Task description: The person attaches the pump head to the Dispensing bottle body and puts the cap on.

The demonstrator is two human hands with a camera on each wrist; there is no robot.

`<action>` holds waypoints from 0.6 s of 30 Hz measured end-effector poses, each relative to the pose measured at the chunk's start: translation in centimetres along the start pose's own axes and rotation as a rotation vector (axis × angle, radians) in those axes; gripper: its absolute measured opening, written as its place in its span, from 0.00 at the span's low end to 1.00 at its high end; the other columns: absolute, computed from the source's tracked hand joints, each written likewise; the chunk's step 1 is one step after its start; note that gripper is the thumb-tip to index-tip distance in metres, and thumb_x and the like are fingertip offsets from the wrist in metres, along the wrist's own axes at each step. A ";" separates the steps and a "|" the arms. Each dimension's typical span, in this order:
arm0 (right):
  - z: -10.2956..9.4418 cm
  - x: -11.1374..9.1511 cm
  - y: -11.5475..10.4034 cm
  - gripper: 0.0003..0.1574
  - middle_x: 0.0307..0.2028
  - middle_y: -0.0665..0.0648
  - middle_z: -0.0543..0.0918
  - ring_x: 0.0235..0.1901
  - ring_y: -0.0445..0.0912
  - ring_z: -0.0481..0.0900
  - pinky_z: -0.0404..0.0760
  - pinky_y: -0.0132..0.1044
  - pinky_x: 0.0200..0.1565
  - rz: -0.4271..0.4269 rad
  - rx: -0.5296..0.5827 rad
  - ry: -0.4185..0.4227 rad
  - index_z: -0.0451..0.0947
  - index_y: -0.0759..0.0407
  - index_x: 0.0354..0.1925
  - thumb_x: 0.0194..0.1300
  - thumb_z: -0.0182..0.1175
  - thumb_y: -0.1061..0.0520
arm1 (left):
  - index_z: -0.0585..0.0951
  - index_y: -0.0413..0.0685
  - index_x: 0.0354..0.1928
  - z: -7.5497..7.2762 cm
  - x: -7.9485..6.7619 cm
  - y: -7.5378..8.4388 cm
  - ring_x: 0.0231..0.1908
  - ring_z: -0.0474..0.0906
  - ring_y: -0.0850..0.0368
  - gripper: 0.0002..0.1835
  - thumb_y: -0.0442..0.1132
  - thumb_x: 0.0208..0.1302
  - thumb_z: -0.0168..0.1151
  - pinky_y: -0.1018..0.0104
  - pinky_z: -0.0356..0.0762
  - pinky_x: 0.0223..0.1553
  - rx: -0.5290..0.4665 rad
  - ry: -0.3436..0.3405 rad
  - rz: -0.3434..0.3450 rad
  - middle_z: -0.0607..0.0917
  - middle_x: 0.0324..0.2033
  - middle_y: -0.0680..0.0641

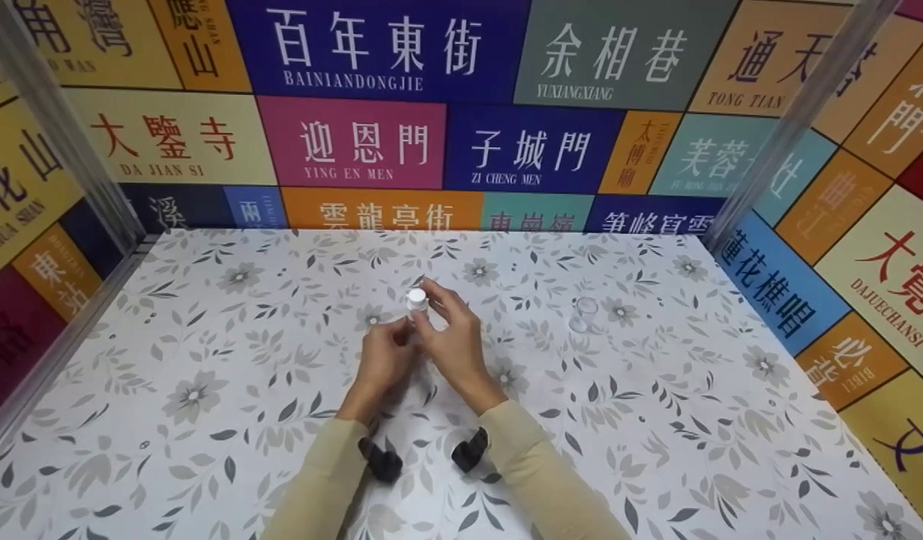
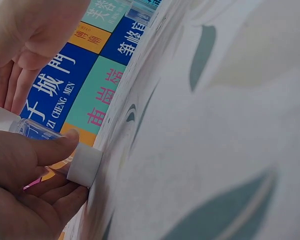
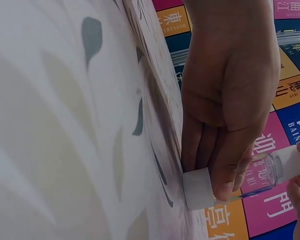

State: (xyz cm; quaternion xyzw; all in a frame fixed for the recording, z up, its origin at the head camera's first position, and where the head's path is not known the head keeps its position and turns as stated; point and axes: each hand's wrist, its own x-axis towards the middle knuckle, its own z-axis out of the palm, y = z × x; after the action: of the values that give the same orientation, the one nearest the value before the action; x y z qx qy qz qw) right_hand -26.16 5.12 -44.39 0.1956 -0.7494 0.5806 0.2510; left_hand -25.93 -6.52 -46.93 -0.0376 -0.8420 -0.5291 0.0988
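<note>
A small clear bottle [image 2: 37, 130] stands between both hands, with a white cap [image 1: 417, 297] at its top and a white base piece [image 2: 85, 165] at the tabletop. My left hand [image 1: 386, 356] grips the lower part; its thumb and fingers lie round the clear body just above the base piece [image 3: 198, 190]. Higher up, my right hand [image 1: 455, 334] pinches the white cap [image 3: 290, 162] between thumb and fingers. The left fingers hide part of the bottle's body.
A small transparent container [image 1: 583, 315] sits on the table to the right of the hands. Leaf and flower patterns cover the white tabletop [image 1: 281, 375]. Colourful sign panels [image 1: 352, 142] rise behind the far edge, with clear upright strips at both corners.
</note>
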 end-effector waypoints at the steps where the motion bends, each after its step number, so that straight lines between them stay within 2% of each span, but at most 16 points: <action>1: 0.0 0.0 0.1 0.28 0.55 0.69 0.82 0.58 0.58 0.81 0.79 0.41 0.60 -0.004 -0.003 -0.004 0.75 0.70 0.60 0.61 0.64 0.71 | 0.86 0.37 0.50 0.0 0.0 0.0 0.32 0.76 0.54 0.18 0.24 0.55 0.63 0.64 0.73 0.36 0.001 0.001 0.001 0.88 0.35 0.40; 5: -0.2 0.0 0.3 0.26 0.52 0.64 0.84 0.55 0.54 0.83 0.80 0.34 0.58 -0.019 -0.026 -0.014 0.77 0.67 0.59 0.62 0.65 0.68 | 0.87 0.37 0.44 -0.1 0.1 0.0 0.29 0.73 0.56 0.14 0.25 0.55 0.63 0.65 0.72 0.34 0.000 0.009 0.028 0.85 0.29 0.43; 10: -0.2 0.1 0.3 0.25 0.50 0.63 0.84 0.54 0.53 0.83 0.80 0.33 0.57 -0.020 -0.029 -0.016 0.77 0.68 0.58 0.61 0.67 0.66 | 0.87 0.36 0.37 -0.1 0.1 -0.3 0.25 0.69 0.57 0.09 0.25 0.52 0.65 0.64 0.69 0.31 0.008 0.031 0.078 0.80 0.21 0.46; 15: -0.2 0.0 0.3 0.27 0.52 0.63 0.84 0.56 0.53 0.83 0.80 0.36 0.58 -0.013 -0.027 -0.016 0.77 0.66 0.59 0.61 0.68 0.65 | 0.87 0.37 0.43 -0.1 0.0 -0.4 0.26 0.73 0.56 0.14 0.25 0.52 0.65 0.65 0.71 0.32 0.007 0.026 0.058 0.85 0.26 0.41; 18: -0.2 0.0 0.3 0.27 0.53 0.64 0.84 0.57 0.53 0.82 0.79 0.34 0.58 -0.016 -0.032 -0.025 0.77 0.66 0.60 0.62 0.67 0.65 | 0.87 0.37 0.45 0.0 0.0 -0.3 0.27 0.74 0.56 0.16 0.25 0.52 0.65 0.66 0.71 0.32 -0.004 0.021 0.044 0.87 0.29 0.40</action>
State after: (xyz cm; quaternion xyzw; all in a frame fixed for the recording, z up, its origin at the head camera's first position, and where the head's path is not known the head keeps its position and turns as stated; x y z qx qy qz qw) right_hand -26.29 5.42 -44.52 0.2049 -0.7601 0.5640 0.2492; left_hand -25.99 -6.69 -47.17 -0.0508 -0.8389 -0.5286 0.1194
